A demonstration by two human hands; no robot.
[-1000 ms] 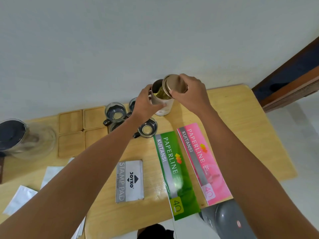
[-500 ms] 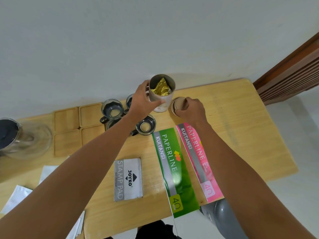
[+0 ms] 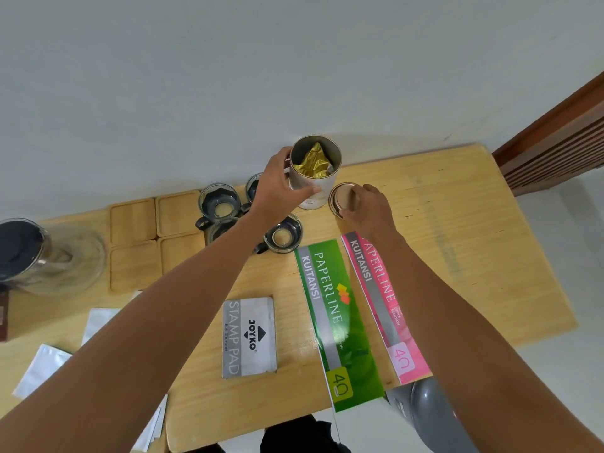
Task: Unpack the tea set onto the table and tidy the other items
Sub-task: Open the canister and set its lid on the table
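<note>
A white tea tin stands open at the back of the wooden table, with a gold foil packet inside. My left hand grips the tin's left side. The tin's round lid lies flat on the table just right of it, and my right hand rests on it with fingers curled over its near edge. Several glass cups with dark handles sit left of the tin. Wooden coasters lie beside them. A glass teapot stands at far left.
A green receipt book and a pink one lie side by side at the front right. A grey stamp pad box sits mid-front. White packets lie at the left front edge. A grey rounded object sits below the table edge.
My right hand lifted the lid off the tin and brought it down onto the table to the tin's right. My left hand kept holding the tin.
</note>
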